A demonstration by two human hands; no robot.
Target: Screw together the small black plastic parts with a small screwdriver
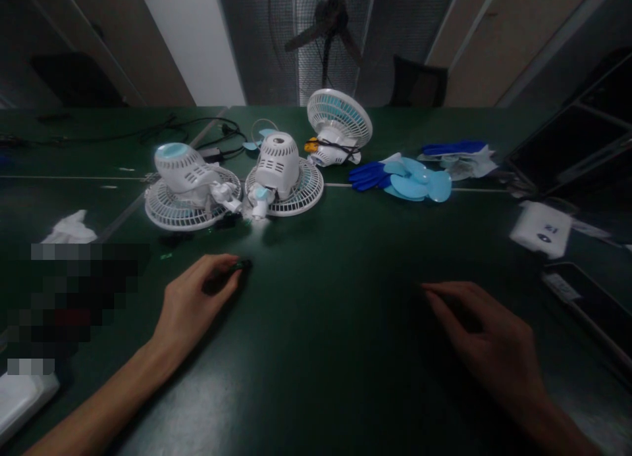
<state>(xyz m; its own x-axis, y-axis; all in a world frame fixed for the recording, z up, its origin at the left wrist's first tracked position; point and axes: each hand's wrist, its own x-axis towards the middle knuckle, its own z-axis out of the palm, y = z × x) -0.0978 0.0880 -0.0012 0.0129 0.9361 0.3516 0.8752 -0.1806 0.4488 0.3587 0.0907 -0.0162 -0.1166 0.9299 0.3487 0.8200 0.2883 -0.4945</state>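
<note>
My left hand (pixel 197 298) is above the green table, thumb and fingers pinched on a small dark piece with a greenish glint (pixel 241 265); its kind is too blurred to tell. On the right, my right hand (pixel 486 331) has its thumb and forefinger together, and whatever they may hold is too small to make out. Beyond the left hand, two white fans lie grille down: the left fan (pixel 180 173) and the middle fan (pixel 279 163). A third white fan (pixel 340 124) rests tilted farther back, a dark cord across its base.
Pale blue fan blades (pixel 417 179) lie against a blue glove (pixel 368 175), with another glove (pixel 457 150) behind. A white box (pixel 542 229) and a dark phone-like device (pixel 592 311) are at right. Crumpled white material (pixel 72 229) lies left, black cables (pixel 172 124) at the back.
</note>
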